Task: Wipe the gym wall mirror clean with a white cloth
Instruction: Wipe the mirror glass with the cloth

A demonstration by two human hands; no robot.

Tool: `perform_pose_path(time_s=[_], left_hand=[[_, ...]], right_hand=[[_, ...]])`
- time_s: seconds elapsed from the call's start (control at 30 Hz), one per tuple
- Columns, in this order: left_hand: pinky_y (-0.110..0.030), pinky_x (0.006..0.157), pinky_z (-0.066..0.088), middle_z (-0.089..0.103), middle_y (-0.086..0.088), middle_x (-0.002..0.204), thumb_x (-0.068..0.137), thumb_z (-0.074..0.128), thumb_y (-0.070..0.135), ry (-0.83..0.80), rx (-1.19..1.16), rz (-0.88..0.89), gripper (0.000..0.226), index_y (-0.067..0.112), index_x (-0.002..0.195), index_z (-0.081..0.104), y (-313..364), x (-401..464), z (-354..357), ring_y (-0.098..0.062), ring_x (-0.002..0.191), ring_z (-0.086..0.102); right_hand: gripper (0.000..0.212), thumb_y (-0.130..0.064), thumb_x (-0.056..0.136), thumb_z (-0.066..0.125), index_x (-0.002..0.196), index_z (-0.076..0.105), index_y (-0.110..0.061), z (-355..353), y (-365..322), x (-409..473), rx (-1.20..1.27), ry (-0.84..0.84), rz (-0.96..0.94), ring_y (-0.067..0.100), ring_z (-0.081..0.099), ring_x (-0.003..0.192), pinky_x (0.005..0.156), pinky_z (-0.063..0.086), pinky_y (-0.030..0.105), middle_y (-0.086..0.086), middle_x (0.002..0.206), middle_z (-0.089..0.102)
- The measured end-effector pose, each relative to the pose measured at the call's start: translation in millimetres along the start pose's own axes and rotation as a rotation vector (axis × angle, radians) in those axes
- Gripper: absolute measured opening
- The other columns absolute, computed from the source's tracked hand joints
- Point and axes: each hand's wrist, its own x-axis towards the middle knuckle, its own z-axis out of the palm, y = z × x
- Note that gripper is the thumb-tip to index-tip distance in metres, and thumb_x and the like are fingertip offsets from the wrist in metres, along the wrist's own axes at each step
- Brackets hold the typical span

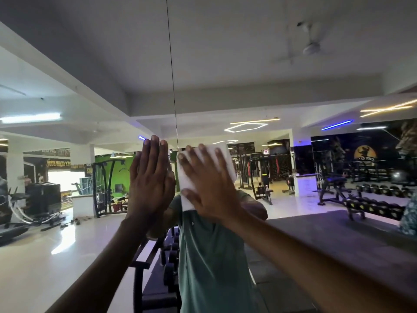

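**Both palms up on the gym mirror, cloth under the right**

We face the wall mirror (225, 75), which fills nearly all we see; a thin vertical seam (172, 71) between two panes runs down from the top edge to just above our hands. Our right hand (207, 186) lies flat on the white cloth (222, 154), fingers straight and spread, pressing it against the glass just right of the seam. The cloth sits at about head height, and its upper and right edges show past our fingertips; its lower left corner shows below the thumb. Our left hand (150, 177) is raised just left of the seam, fingers straight and close together, holding nothing. It appears to rest on the glass, meeting its own reflection, though we cannot be sure it touches.

In the mirror we see a green T-shirt (209, 256) below the cloth, a rack of dumbbells (379, 206) to the right, a green wall with a black cable machine (106, 184) to the left, and a ceiling fan (311, 49) overhead. Blue and white strip lights glow along the reflected ceiling.
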Motion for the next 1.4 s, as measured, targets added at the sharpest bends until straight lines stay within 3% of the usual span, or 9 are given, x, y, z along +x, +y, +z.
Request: perform_pose_path(time_s=[0.13, 0.27, 0.37, 0.5, 0.6, 0.8, 0.93, 1.2, 1.4], left_hand=[[-0.052, 0.129, 0.017, 0.016, -0.017, 0.174, 0.104, 0.032, 0.03, 0.02, 0.022, -0.001, 0.067, 0.004, 0.165, 0.024, -1.4, -1.3, 3.1, -0.03, 0.163, 0.011], [-0.053, 0.129, 0.017, 0.013, -0.016, 0.174, 0.106, 0.029, 0.033, 0.023, 0.026, -0.009, 0.067, 0.004, 0.165, 0.021, 0.2, -3.0, 4.6, -0.03, 0.163, 0.009], [-0.052, 0.129, 0.017, 0.014, -0.015, 0.174, 0.107, 0.028, 0.035, 0.022, 0.024, -0.019, 0.066, 0.006, 0.166, 0.021, 0.6, -2.8, 4.7, -0.029, 0.163, 0.009], [-0.053, 0.128, 0.02, 0.017, -0.016, 0.174, 0.106, 0.03, 0.033, 0.043, 0.04, -0.003, 0.066, 0.005, 0.165, 0.023, -0.8, -3.6, 6.5, -0.03, 0.162, 0.013], [-0.053, 0.128, 0.02, 0.017, -0.017, 0.173, 0.106, 0.03, 0.033, 0.056, 0.032, 0.006, 0.066, 0.004, 0.165, 0.024, -3.0, -4.1, 7.4, -0.031, 0.162, 0.013], [-0.055, 0.128, 0.02, 0.016, -0.017, 0.174, 0.104, 0.035, 0.031, 0.046, 0.009, 0.005, 0.067, 0.004, 0.165, 0.024, -2.2, -4.7, 8.7, -0.031, 0.162, 0.012], [-0.053, 0.129, 0.016, 0.015, -0.017, 0.174, 0.103, 0.031, 0.033, 0.033, -0.017, -0.086, 0.069, 0.004, 0.165, 0.023, 11.6, -2.5, 4.4, -0.031, 0.163, 0.01], [-0.05, 0.13, 0.014, 0.014, -0.019, 0.174, 0.105, 0.035, 0.03, -0.072, -0.038, -0.085, 0.068, 0.001, 0.165, 0.022, 79.5, -45.0, 18.8, -0.031, 0.162, 0.011], [-0.046, 0.131, 0.014, 0.016, -0.015, 0.174, 0.107, 0.036, 0.03, -0.069, -0.034, 0.001, 0.065, 0.003, 0.165, 0.021, 61.9, -62.0, 6.5, -0.03, 0.162, 0.014]], right_hand=[[0.074, -0.057, 0.106, 0.035, 0.17, 0.018, -0.024, -15.2, 86.6, 21.1, -0.065, -0.028, -0.144, 0.03, 0.011, 0.164, 0.132, 0.003, 0.057, 0.005, 0.178, 0.014], [0.071, -0.052, 0.106, 0.029, 0.17, 0.02, -0.022, -45.7, 176.6, 38.2, -0.148, 0.132, 0.357, 0.035, 0.023, 0.161, 0.13, 0.013, 0.058, 0.01, 0.175, 0.023], [0.072, -0.049, 0.107, 0.031, 0.171, 0.012, -0.022, -29.0, 118.6, 30.3, -0.119, 0.25, 0.713, 0.033, 0.012, 0.164, 0.13, 0.01, 0.059, 0.008, 0.178, 0.012], [0.074, -0.048, 0.105, 0.035, 0.171, 0.014, -0.021, 4.9, -8.2, -40.5, 0.043, 0.032, 0.23, 0.03, -0.001, 0.165, 0.13, 0.006, 0.061, 0.006, 0.179, 0.002], [0.071, -0.057, 0.107, 0.026, 0.17, 0.017, -0.025, 6.1, 9.8, -68.8, -0.009, -0.095, -0.137, 0.027, 0.002, 0.165, 0.131, 0.004, 0.059, 0.004, 0.178, 0.007], [0.07, -0.046, 0.107, 0.029, 0.17, 0.015, -0.021, -36.2, 173.1, -48.0, -0.131, 0.077, 0.389, 0.032, 0.013, 0.164, 0.13, 0.013, 0.061, 0.008, 0.178, 0.013], [0.075, -0.055, 0.107, 0.024, 0.17, 0.014, -0.016, -38.7, 163.2, -35.7, -0.148, 0.18, 0.775, 0.038, 0.016, 0.162, 0.126, 0.019, 0.064, 0.014, 0.177, 0.012], [0.076, -0.06, 0.107, 0.029, 0.17, 0.016, -0.021, -12.0, 65.6, -123.8, -0.068, -0.166, -0.173, 0.033, 0.002, 0.165, 0.129, 0.012, 0.064, 0.008, 0.178, 0.007], [0.072, -0.051, 0.108, 0.028, 0.17, 0.017, -0.016, -35.9, 184.6, -92.8, -0.129, 0.036, 0.369, 0.034, 0.009, 0.164, 0.128, 0.013, 0.064, 0.011, 0.177, 0.012]])
